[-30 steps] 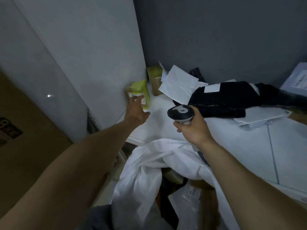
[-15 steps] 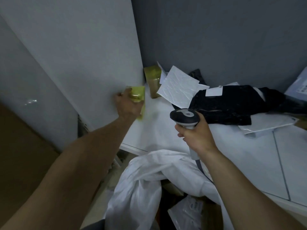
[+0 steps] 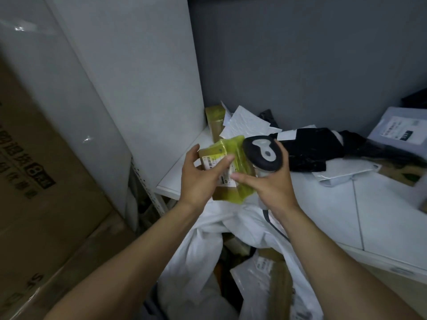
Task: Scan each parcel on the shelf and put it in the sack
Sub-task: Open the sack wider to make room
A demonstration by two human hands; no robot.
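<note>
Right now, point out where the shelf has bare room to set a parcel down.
Free: front right of the shelf, between the flat white mailer and the front edge. A narrower strip lies front left beside the white side panel. Crowded: the back, from the corner yellow box through the black parcel to the grey parcel.

Yellow parcel (image 3: 233, 158): label partly under the left hand (image 3: 198, 181); print too small to read.
Scanner (image 3: 263, 155): handle hidden in the right hand (image 3: 272, 188).
Sack (image 3: 198, 250): 6 o'clock, cut by the bottom edge.
Grey parcel (image 3: 402, 128): 3 o'clock, cut by the right edge.
</note>
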